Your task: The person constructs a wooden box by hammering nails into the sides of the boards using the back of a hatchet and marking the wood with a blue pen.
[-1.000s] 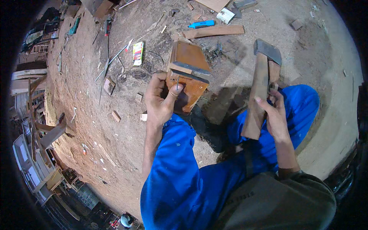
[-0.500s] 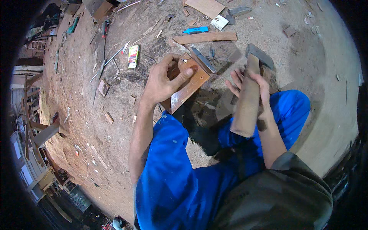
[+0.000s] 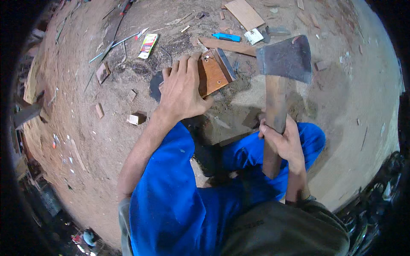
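My right hand is closed round the wooden handle of a hatchet. Its broad dark metal head points away from me, one flat side facing up. On the left, my left hand grips a varnished brown wooden block, fingers bent over its left side and thumb low. Small holes show in the block's face. Along its right edge lies a dark, metal-looking strip; whether it is fastened there I cannot tell. Several thin nails lie just right of the block.
Beyond the block lie a blue marker, a long wooden strip, a flat board and a small white packet. A yellow-and-white box and wood offcuts are scattered at left on the dirt floor.
The hatchet has swung round, its head now flat to view, and my right fingers have wrapped its handle. My left hand has shifted from thumb on the block's face to fingers over it.
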{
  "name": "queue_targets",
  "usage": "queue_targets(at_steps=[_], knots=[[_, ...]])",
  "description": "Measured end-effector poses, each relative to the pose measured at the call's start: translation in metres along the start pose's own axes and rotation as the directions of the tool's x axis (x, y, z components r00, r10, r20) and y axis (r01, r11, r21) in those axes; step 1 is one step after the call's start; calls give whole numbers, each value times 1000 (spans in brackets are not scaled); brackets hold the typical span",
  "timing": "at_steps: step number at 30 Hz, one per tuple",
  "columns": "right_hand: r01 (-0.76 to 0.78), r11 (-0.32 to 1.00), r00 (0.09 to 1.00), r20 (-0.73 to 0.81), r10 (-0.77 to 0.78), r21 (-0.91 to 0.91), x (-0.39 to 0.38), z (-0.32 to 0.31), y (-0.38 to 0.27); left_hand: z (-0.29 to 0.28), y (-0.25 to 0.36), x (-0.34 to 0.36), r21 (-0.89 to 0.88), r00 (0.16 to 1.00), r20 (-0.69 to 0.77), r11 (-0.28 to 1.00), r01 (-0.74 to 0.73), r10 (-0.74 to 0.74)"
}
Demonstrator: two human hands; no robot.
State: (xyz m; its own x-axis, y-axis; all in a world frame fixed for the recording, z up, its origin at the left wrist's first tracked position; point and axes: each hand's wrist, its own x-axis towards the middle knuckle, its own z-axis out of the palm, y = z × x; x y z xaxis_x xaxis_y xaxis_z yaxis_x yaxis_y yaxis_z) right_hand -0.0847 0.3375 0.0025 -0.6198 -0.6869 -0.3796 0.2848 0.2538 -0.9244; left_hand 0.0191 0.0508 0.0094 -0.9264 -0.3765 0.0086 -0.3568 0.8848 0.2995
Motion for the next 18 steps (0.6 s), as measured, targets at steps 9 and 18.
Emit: queue_targets(at_steps=[9,18], knots=[[-30,895,992,98,82,-444,-12,22,-73,4,-5,0,-94,996,-84,995,-20,12],[161,870,981,-23,-194,-466,29,27,-75,12,-10,0,-106,995,-98,994,-12,1]])
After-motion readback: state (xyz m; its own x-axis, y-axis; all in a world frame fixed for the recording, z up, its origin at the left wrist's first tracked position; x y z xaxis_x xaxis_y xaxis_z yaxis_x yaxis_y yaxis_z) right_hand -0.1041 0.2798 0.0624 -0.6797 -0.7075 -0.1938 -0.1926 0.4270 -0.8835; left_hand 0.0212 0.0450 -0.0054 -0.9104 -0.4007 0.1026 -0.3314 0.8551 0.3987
